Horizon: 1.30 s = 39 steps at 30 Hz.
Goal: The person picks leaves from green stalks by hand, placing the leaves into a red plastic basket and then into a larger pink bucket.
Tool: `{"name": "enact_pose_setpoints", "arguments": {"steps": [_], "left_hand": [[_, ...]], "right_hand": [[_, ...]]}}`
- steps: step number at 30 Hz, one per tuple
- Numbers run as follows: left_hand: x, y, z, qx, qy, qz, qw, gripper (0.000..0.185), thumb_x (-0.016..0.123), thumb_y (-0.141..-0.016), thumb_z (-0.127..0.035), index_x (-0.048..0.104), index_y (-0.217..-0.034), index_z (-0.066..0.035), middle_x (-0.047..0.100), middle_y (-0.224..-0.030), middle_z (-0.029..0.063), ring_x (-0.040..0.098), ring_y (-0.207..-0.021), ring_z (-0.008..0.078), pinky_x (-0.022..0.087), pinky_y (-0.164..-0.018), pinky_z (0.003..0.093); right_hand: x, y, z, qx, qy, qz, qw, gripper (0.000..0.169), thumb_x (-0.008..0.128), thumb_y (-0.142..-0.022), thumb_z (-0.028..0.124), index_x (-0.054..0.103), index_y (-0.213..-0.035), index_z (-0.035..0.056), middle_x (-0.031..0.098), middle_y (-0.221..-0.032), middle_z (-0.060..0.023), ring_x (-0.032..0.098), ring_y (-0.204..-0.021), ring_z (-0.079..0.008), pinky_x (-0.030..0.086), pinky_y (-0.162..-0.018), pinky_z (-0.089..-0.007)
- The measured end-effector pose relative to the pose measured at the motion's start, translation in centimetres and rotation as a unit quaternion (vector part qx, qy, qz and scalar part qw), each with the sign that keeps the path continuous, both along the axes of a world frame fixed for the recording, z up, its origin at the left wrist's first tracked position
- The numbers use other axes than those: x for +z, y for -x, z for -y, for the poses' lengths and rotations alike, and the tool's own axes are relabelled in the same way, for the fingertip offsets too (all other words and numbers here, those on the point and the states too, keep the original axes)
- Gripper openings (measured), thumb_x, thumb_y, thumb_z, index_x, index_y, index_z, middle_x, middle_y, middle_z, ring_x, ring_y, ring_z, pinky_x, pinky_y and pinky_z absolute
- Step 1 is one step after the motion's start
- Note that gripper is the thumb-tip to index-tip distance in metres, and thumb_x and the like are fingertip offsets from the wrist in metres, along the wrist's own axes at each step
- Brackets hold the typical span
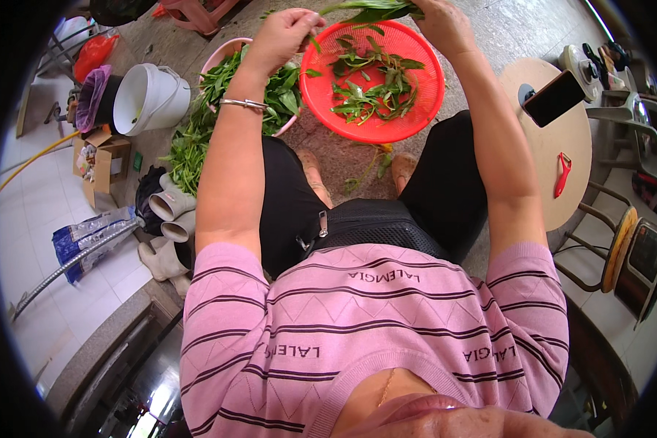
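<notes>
Above the far rim of a red plastic colander [317, 104], my right hand [446, 24] grips a bunch of leafy green stems [369, 11], partly cut off by the picture's top edge. The stems stretch across towards my left hand [287, 38], whose thumb and fingertips pinch a thin green sprig. A metal bangle sits on the left forearm. Loose picked leaves [372, 98] lie in the colander between my feet. Left of it, a pink basin [232, 46] is heaped with leafy greens [274, 93], and more stems spill over its side onto the floor.
A white bucket [150, 101], a cardboard box [107, 164] and pale rubber boots [172, 205] stand at left. At right, a round board-like tabletop [547, 202] bears a smartphone on a stand [555, 98] and a red-handled peeler [563, 175]. A wooden-topped stool [618, 249] stands beyond it.
</notes>
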State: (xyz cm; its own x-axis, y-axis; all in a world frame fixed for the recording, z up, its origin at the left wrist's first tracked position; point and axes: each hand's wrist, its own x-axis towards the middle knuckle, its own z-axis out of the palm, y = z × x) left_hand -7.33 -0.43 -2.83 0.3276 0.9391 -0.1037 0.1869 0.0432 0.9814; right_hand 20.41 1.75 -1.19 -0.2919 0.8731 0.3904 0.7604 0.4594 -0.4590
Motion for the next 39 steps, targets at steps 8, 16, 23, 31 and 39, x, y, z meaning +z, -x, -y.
{"name": "enact_pose_setpoints", "arguments": {"steps": [8,16,23,31,39], "left_hand": [[1.0,-2.0,0.5,0.204,0.053,0.151,0.966,0.015,0.05,-0.093,-0.015,0.055,-0.095,-0.002,0.062,-0.086,0.0041,0.06,-0.079,0.016,0.048,-0.072,0.0282],[-1.4,-6.3,0.1,0.236,-0.166,0.035,0.957,0.016,0.045,-0.095,-0.016,0.054,-0.096,-0.003,0.063,-0.085,0.0071,0.061,-0.077,0.0171,0.05,-0.069,0.0302],[-2.6,-7.5,0.8,0.253,-0.149,-0.049,0.955,0.021,0.04,-0.096,-0.019,0.05,-0.098,-0.001,0.062,-0.09,0.016,0.062,-0.081,0.0274,0.05,-0.07,0.0362],[-2.3,-5.6,0.1,0.199,-0.02,0.094,0.975,0.02,0.044,-0.097,-0.022,0.054,-0.104,-0.005,0.054,-0.083,0.0007,0.05,-0.071,0.0094,0.047,-0.062,0.0262],[-1.6,-2.1,0.0,0.162,0.077,0.248,0.952,0.014,0.047,-0.096,-0.025,0.054,-0.095,-0.012,0.052,-0.074,-0.0052,0.052,-0.065,0.0071,0.053,-0.065,0.0282]], "right_hand": [[-2.6,-0.5,-2.6,-0.054,0.431,-0.393,0.811,0.014,0.056,-0.087,0.015,0.061,-0.091,0.0029,0.063,-0.071,-0.0078,0.059,-0.056,-0.0183,0.049,-0.049,-0.0332],[-1.3,3.2,-1.0,0.043,0.53,-0.585,0.612,0.016,0.053,-0.09,0.017,0.059,-0.097,0.0034,0.065,-0.077,-0.0106,0.065,-0.067,-0.0222,0.056,-0.063,-0.038],[-0.9,4.2,-0.4,0.041,0.496,-0.601,0.625,0.015,0.052,-0.09,0.013,0.059,-0.099,0.0035,0.065,-0.082,-0.0101,0.064,-0.069,-0.0206,0.055,-0.064,-0.0344],[-3.7,2.0,-4.0,-0.105,0.342,-0.537,0.764,0.02,0.054,-0.087,0.021,0.059,-0.102,0.0078,0.049,-0.062,-0.0037,0.05,-0.051,-0.0155,0.042,-0.045,-0.0296],[3.5,1.4,0.8,-0.083,0.339,-0.315,0.883,0.024,0.054,-0.09,0.022,0.058,-0.11,0.0088,0.055,-0.065,-0.0051,0.054,-0.057,-0.0132,0.044,-0.049,-0.0305]]}}
